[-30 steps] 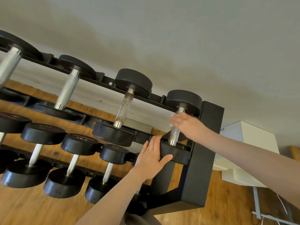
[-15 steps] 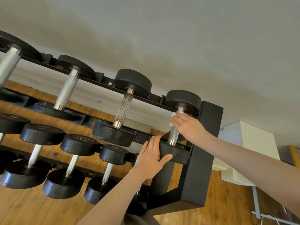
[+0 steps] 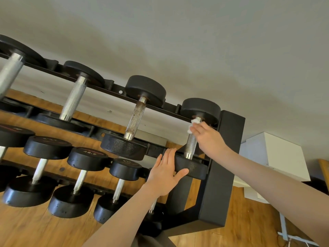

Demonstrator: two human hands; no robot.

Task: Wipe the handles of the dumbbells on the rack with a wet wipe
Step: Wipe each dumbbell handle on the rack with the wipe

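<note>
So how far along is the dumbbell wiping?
Done: nothing can be confirmed. In hand: the right hand rubs the wet wipe on the end dumbbell's handle; the left hand steadies its head. Left: the rusty handle looks unwiped, plus the lower rows.

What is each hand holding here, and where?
Right hand pinches the wet wipe against the handle's top. Left hand, fingers straight, braces the dumbbell's near head.

White box (image 3: 272, 154), wooden floor (image 3: 249, 227)
</note>
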